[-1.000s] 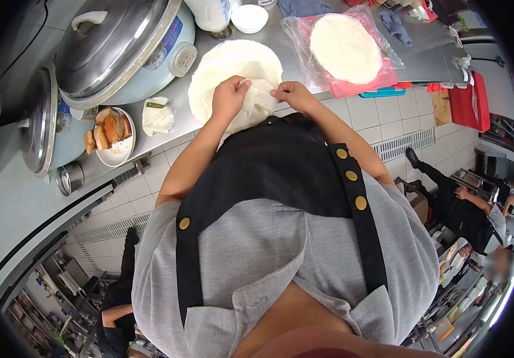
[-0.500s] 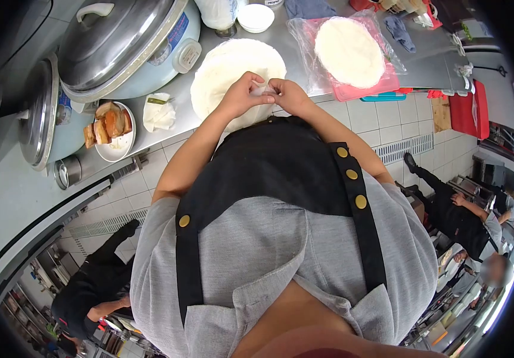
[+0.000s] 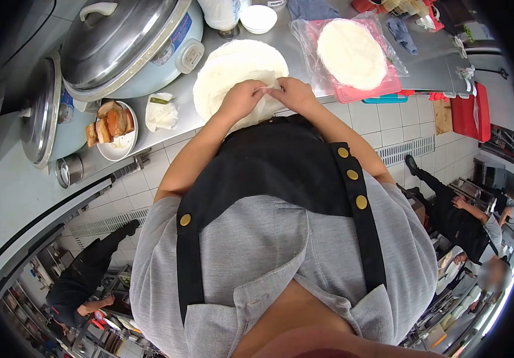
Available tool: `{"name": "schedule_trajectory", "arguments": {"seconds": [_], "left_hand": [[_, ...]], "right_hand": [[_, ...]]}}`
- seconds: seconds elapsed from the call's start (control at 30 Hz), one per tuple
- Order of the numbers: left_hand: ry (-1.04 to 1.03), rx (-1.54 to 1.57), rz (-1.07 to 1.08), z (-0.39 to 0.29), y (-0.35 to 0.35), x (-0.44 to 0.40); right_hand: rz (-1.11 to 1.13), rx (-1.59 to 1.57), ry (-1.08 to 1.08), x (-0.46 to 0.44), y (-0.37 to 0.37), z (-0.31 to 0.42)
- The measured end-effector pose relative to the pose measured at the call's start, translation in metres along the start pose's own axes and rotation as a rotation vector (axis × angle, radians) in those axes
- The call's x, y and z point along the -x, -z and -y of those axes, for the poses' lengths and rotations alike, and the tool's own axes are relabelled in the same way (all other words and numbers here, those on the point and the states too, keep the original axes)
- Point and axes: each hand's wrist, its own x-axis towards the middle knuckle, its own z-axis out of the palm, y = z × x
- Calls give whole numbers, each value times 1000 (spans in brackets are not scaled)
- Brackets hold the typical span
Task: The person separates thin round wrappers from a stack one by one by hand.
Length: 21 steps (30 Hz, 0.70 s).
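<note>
Thin white sheets, round and flat, lie in a stack [image 3: 224,62] at the counter's front edge. My left hand [image 3: 243,98] and my right hand [image 3: 293,94] meet over the stack's near right part. Both are closed in a pinch on a thin white sheet [image 3: 266,107], which hangs in folds between them and toward my apron. The fingertips nearly touch. Right of the stack, another pale round stack [image 3: 351,53] rests on clear plastic over a red board [image 3: 364,91].
Left are a large lidded pot [image 3: 122,48], a second lidded pot [image 3: 42,113], a plate [image 3: 127,143] with brown meat pieces, and a crumpled white wrapper [image 3: 161,116]. White bowls [image 3: 259,19] stand behind the stack. Co-workers [image 3: 81,274] are at lower left and right [image 3: 460,209].
My hands came together, then the fingertips drew slightly apart, with the sheet showing between them again. The view shifted a little. The co-worker at lower left moved further into view.
</note>
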Motion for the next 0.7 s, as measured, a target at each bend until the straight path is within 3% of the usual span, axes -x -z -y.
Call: {"name": "schedule_trajectory", "arguments": {"seconds": [0.07,0.13,0.17,0.23,0.37,0.47,0.67,0.7], "left_hand": [[32,35,-31,5,3,1],[62,71,-60,15,7,2],[112,125,-127,22,7,1],[226,237,-180,31,4,4],[129,209,-165,39,-2,11],[138,429,-6,30,2,15],[153,350,-108,-3,24,15],[109,156,-167,-9,38,15]], "right_hand": [[9,35,34,-9,-5,-14],[49,-333,73,-19,-18,-37],[49,-331,73,-21,-26,-42],[42,-712,-69,-21,-35,-46],[94,-507,-58,-22,-27,-37],[70,-349,115,-23,-26,-25],[191,-776,-50,-33,-21,17],[257,-904,-52,-38,-18,28]]}}
